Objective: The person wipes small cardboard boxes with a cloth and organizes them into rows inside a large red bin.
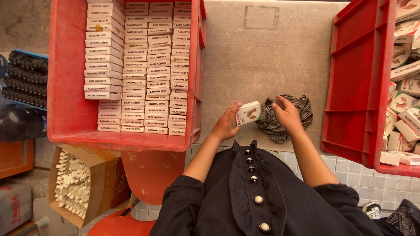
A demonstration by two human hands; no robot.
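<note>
My left hand [227, 119] and my right hand [286, 114] hold a small white carton box [248, 113] between them, just above the grey table top [262, 57]. The left fingers grip its left end; the right fingertips touch its right end. A crumpled checked cloth [280, 119] lies on the table under and behind my right hand. To the left stands a red crate [70, 109] filled with neat rows of the same white boxes [144, 65]. To the right a second red crate [358, 87] holds loose, jumbled white boxes [404, 100].
A cardboard carton [83, 183] with several white plastic parts sits on the floor at lower left, next to an orange stool [148, 175]. Black ribbed parts [26, 78] lie on a blue tray at far left. The floor is tiled.
</note>
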